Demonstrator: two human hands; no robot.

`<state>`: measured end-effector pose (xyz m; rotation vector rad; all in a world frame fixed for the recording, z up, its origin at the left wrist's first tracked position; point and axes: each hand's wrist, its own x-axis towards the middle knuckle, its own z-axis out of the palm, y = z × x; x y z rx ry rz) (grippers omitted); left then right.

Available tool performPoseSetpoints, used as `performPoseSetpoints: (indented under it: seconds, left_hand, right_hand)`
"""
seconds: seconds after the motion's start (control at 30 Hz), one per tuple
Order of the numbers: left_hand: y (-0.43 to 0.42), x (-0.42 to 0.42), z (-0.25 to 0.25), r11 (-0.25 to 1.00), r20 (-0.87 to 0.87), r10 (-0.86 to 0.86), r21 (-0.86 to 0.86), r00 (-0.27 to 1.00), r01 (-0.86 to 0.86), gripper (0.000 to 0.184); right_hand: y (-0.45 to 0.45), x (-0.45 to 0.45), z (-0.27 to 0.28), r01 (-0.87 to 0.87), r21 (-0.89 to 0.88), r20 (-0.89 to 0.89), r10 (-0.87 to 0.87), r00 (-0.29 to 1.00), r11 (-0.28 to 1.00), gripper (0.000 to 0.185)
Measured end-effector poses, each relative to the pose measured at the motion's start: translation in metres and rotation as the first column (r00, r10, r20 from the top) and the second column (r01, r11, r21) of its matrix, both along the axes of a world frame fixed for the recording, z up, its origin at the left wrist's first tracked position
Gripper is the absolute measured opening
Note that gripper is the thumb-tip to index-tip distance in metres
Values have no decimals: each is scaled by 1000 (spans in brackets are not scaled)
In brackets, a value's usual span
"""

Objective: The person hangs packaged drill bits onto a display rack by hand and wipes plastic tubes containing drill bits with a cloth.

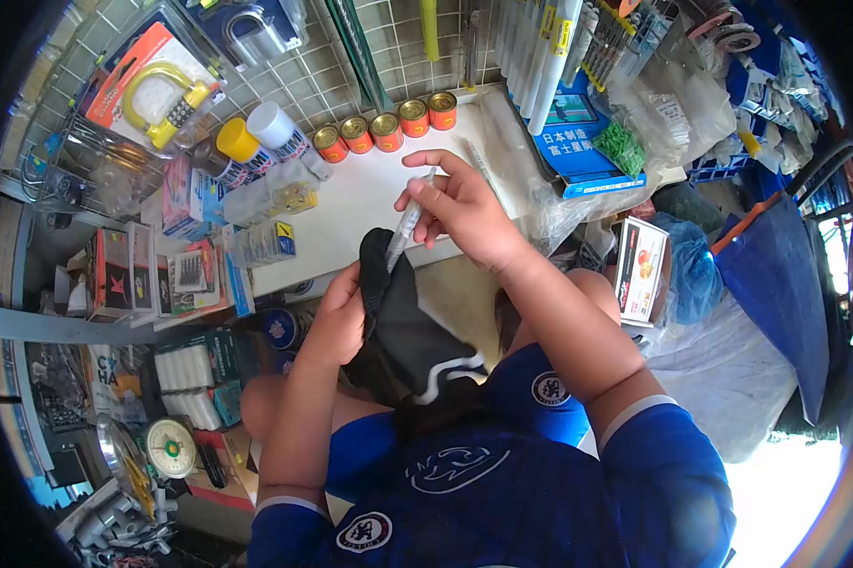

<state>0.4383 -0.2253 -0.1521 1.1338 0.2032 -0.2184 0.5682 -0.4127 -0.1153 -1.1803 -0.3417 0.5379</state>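
My left hand is wrapped round the upper edge of a black cloth item, which looks like a bag or pouch and hangs over my lap with a white cord at its lower end. Between the thumb and fingers of my right hand is a slim, whitish, clear-looking stick. It slants down, and its lower end touches the black cloth near the opening. What lies inside the cloth is hidden.
Several small red tins stand along the back of the white shelf. Spray cans and boxes are at the left, with a dial scale lower down. A blue box and an open carton are at the right.
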Motion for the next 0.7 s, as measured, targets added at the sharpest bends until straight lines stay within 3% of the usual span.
performPoseSetpoints:
  seconds: [0.2,0.33,0.4,0.5,0.63,0.7]
  left_hand:
    - [14,3,-8,946,114,-29,325,993,-10,36]
    - [16,-5,6,976,28,4,220,1000,-10,35]
    - [13,-8,11,975,38,43,217,998,-50,31]
    - [21,-4,-11,831,334,-93,545,938,-112,27]
    - [27,-8,-11,629,317,-172,764,933,-143,29]
    - [26,-9,-10,587,351,-133,782,927,-212,28]
  right_hand:
    - [7,4,1,-140,92,28,138,990,986,24]
    - [14,5,-3,-204,126,90,194,977,971,21]
    - [17,3,-2,-139,84,66,134,989,987,20]
    - [19,5,-10,-19,-52,110,25,994,998,19]
    - [21,0,-9,112,-156,152,-88,985,981,18]
    - [25,-2,-12,74,-60,116,-67,991,995,17]
